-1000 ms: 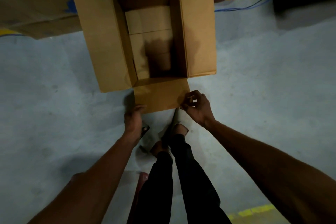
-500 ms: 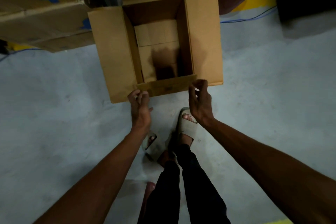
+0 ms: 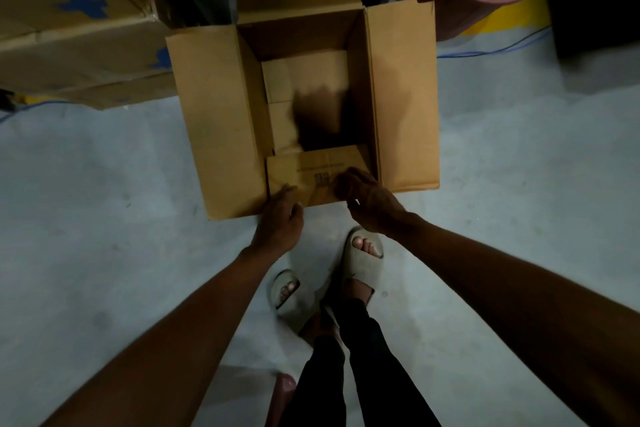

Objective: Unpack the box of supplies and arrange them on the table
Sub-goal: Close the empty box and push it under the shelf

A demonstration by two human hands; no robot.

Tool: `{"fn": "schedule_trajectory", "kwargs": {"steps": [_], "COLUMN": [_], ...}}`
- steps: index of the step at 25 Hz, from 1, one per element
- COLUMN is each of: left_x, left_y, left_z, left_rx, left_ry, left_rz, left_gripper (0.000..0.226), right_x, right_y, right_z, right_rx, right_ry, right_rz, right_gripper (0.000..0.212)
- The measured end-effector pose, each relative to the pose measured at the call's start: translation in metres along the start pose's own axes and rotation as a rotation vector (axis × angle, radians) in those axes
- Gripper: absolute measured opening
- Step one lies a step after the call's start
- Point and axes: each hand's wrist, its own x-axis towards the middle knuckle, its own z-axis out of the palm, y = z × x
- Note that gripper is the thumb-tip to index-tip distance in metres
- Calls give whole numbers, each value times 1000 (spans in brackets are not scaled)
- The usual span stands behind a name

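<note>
Fingers: left hand (image 3: 280, 218) lies fairly straight on the near flap (image 3: 311, 177); right hand (image 3: 367, 199) curls over the flap's right part, grip unclear.
Flap: tilted up over the opening.
Box (image 3: 304, 94): open on the floor (image 3: 104, 218), small cartons (image 3: 294, 80) inside.
Feet: sandals (image 3: 363, 260) just behind.

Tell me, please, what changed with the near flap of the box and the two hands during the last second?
The near flap was hanging outward toward the feet; both hands swung it up and over, so it now leans into the open box. The left hand rests at its left corner and the right hand curls over its right edge. The other three flaps stayed spread open, and the box stayed on the floor.
</note>
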Motion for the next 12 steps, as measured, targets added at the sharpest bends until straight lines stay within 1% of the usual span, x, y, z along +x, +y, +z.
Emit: {"fn": "schedule_trajectory", "kwargs": {"steps": [1, 3, 4, 5, 6, 7, 9, 10, 12], "left_x": [2, 8, 12, 15, 21, 29, 51, 62, 84], "left_y": [1, 6, 10, 20, 29, 39, 55, 61, 73], "left_z": [-4, -16, -25, -38, -50, -64, -91, -105, -130], "left_rx": [39, 223, 330, 380, 383, 357, 313, 302, 272], "left_ry": [-8, 44, 94, 131, 176, 208, 251, 267, 289], "left_rz": [7, 92, 140, 157, 176, 193, 291, 335, 349], "left_gripper": [46, 46, 45, 44, 42, 39, 36, 38, 48], "right_x": [6, 21, 31, 46, 61, 78, 113, 129, 166], "right_y": [1, 5, 4, 5, 4, 3, -2, -4, -6], "right_z": [-3, -20, -32, -47, -67, -89, -134, -152, -176], "right_rx": [-36, -106, -73, -58, 21, 41, 70, 102, 43], "right_ry": [-42, -59, 0, 54, 107, 126, 191, 253, 321], "right_rz": [11, 63, 104, 88, 78, 62, 93, 104, 106], "right_gripper": [35, 34, 36, 38, 38, 35, 27, 26, 32]}}
